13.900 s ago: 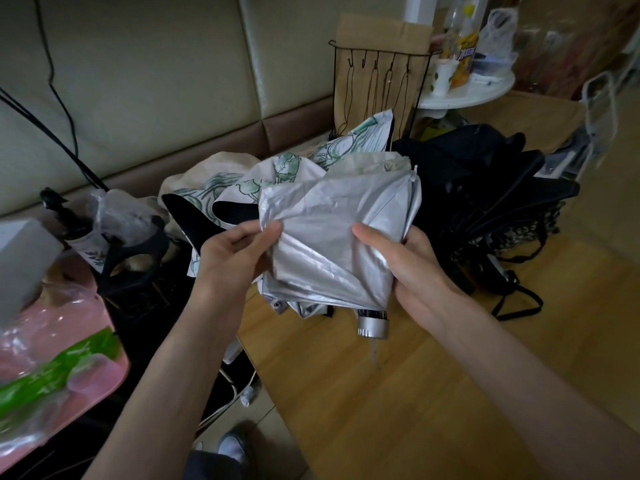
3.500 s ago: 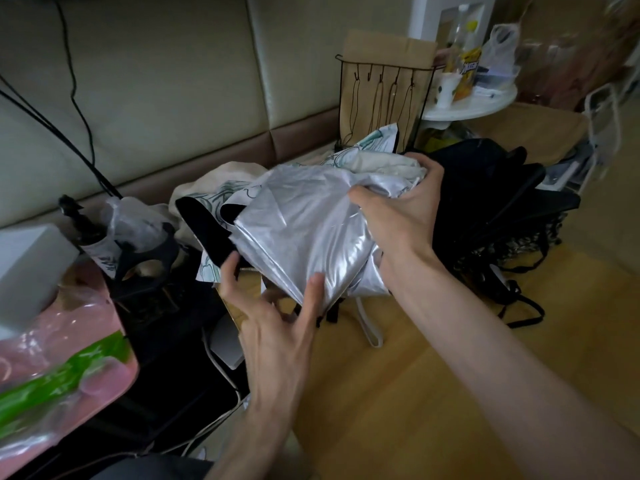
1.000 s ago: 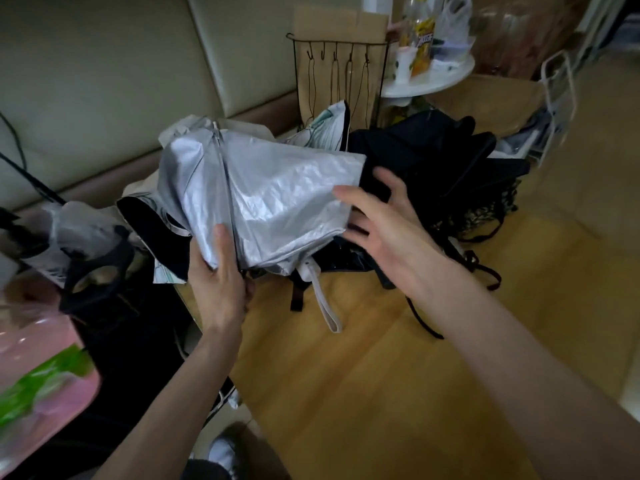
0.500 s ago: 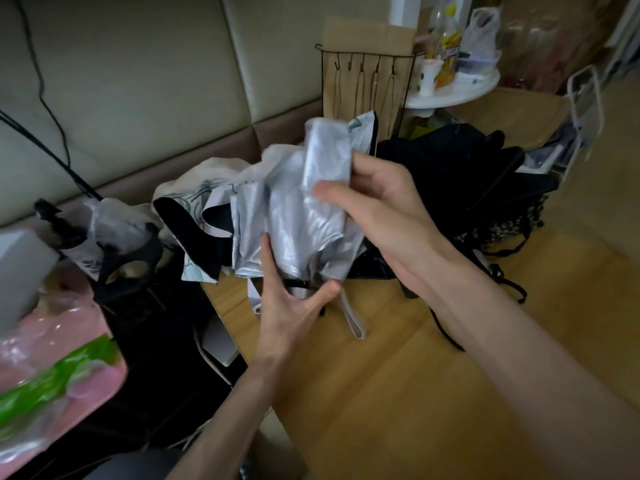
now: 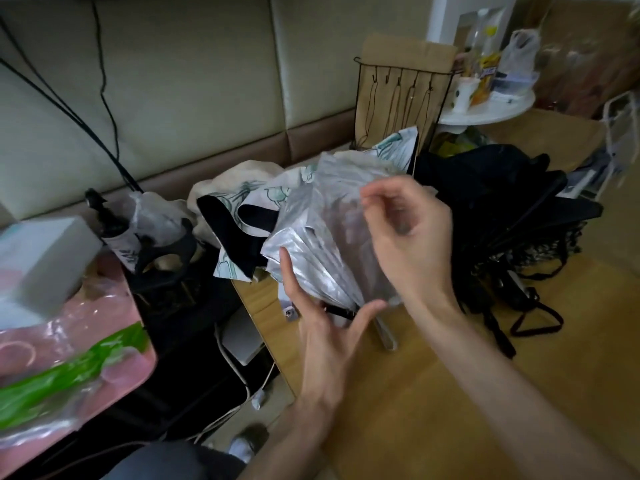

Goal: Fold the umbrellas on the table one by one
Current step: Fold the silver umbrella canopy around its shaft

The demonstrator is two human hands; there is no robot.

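Now | left hand [image 5: 322, 336]: straight fingers touch silver umbrella [image 5: 311, 242] | right hand [image 5: 412, 244] above: grip unclear

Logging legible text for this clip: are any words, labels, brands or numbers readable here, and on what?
Nothing can be read and quoted.
Yellow packet on the round white table: dark band of lettering, too blurred to read.
Cup beside it: dark marks, too small to tell.
Grey box at left: no legible print.

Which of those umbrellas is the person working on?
The shiny silver umbrella: the left hand rests against it and the blurred right hand is at its fabric. The white leaf-print umbrella and black umbrella lie untouched behind.
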